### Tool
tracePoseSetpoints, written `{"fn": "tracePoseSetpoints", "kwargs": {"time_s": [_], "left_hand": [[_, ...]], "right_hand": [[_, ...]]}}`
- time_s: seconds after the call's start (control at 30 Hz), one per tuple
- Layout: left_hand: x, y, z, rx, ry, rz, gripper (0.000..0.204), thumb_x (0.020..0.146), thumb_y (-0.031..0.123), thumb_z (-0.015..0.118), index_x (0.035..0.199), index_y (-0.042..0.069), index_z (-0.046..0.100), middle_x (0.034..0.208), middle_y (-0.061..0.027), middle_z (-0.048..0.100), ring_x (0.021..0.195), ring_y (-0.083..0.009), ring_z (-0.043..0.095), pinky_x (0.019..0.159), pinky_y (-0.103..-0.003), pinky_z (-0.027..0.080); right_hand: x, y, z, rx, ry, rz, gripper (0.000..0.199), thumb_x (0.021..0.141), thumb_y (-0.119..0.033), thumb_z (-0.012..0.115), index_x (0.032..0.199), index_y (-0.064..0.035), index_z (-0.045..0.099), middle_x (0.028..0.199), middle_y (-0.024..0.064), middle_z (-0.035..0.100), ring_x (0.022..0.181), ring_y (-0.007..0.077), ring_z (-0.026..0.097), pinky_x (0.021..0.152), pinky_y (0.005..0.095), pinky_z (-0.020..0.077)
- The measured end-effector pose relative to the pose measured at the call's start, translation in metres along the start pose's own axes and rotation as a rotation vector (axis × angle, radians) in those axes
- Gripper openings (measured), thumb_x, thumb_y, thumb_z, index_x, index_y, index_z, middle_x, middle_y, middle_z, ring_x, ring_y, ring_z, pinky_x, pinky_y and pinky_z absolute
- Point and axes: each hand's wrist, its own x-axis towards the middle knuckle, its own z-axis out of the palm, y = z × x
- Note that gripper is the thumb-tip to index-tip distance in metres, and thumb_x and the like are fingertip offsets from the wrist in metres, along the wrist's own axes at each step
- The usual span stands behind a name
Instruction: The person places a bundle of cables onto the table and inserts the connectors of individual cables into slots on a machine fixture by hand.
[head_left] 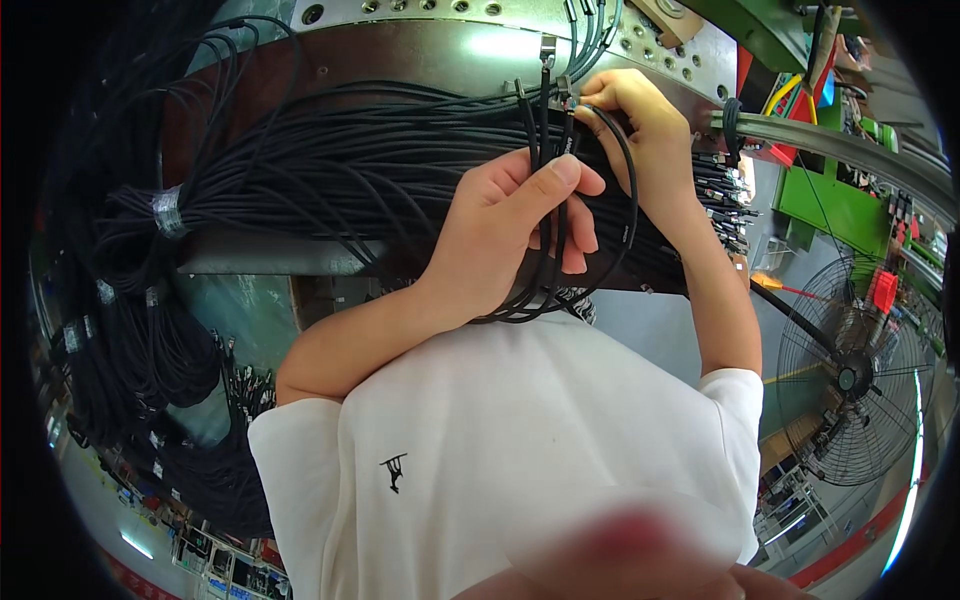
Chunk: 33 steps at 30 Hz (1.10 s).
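Note:
My left hand (490, 225) is closed loosely around several black cables (544, 120), whose metal-tipped ends point away from me. Thumb and fingers lie on both sides of the cables. To its right, my right hand (645, 125) pinches the end of one black cable (632, 205), close to a small metal connector (565, 93). That cable bends in a loop down toward my shirt. My fingertips partly hide the pinched end. Just beyond, another metal connector (547, 52) stands up at the edge of the machine plate.
A thick bundle of black cables (330, 170), tied with a clear band (169, 210), lies across the bench behind my hands. More coiled cables (165, 350) hang at left. A perforated metal plate (680, 65) is at the far side. At right are a metal bar (830, 140) and a fan (850, 375).

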Motion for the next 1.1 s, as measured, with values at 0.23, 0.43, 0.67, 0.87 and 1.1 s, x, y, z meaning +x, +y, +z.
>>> {"fn": "tracePoseSetpoints", "kwargs": {"time_s": [0.23, 0.43, 0.67, 0.87, 1.1], "left_hand": [[0.001, -0.003, 0.000, 0.033, -0.005, -0.002, 0.031, 0.101, 0.026, 0.050, 0.102, -0.002, 0.061, 0.071, -0.0132, 0.063, 0.054, -0.0165, 0.058, 0.055, -0.026, 0.050], [0.004, -0.003, 0.000, 0.042, -0.027, -0.004, 0.031, 0.101, 0.026, 0.050, 0.102, -0.003, 0.061, 0.071, -0.0136, 0.064, 0.055, -0.0167, 0.059, 0.054, -0.026, 0.050], [0.006, -0.002, -0.001, 0.072, -0.039, 0.018, 0.031, 0.101, 0.026, 0.049, 0.101, -0.003, 0.061, 0.071, -0.0140, 0.064, 0.053, -0.0163, 0.059, 0.051, -0.024, 0.048], [0.007, 0.013, -0.002, 0.201, -0.200, -0.251, 0.026, 0.097, 0.020, 0.049, 0.092, -0.002, 0.061, 0.073, -0.0126, 0.065, 0.059, -0.0175, 0.062, 0.056, -0.027, 0.052], [-0.004, 0.024, -0.007, 0.339, -0.208, -0.027, 0.038, 0.104, 0.032, 0.046, 0.112, -0.002, 0.061, 0.077, -0.0079, 0.067, 0.067, -0.0110, 0.062, 0.061, -0.022, 0.048]], "right_hand": [[0.002, 0.000, 0.005, 0.027, 0.055, -0.020, 0.019, 0.078, -0.012, 0.076, 0.083, -0.0017, 0.061, 0.079, 0.0091, 0.058, 0.070, 0.0274, 0.055, 0.063, 0.0366, 0.0455], [0.004, 0.001, 0.009, -0.028, 0.039, -0.004, 0.017, 0.078, -0.011, 0.075, 0.081, -0.0044, 0.060, 0.078, 0.0088, 0.057, 0.075, 0.0285, 0.057, 0.064, 0.0380, 0.0468], [0.005, 0.002, -0.005, -0.246, 0.067, -0.237, 0.021, 0.075, -0.007, 0.072, 0.094, -0.0111, 0.066, 0.090, 0.0039, 0.060, 0.085, 0.0245, 0.060, 0.070, 0.0356, 0.0484], [0.009, -0.009, -0.027, -0.426, 0.174, -0.584, 0.029, 0.067, -0.002, 0.074, 0.094, -0.0077, 0.064, 0.092, 0.0047, 0.061, 0.086, 0.0261, 0.061, 0.073, 0.0353, 0.0499], [-0.006, 0.000, -0.016, -0.136, 0.047, -0.104, 0.017, 0.074, 0.008, 0.064, 0.088, -0.0015, 0.063, 0.086, 0.0106, 0.064, 0.080, 0.0283, 0.061, 0.071, 0.0354, 0.0495]]}}
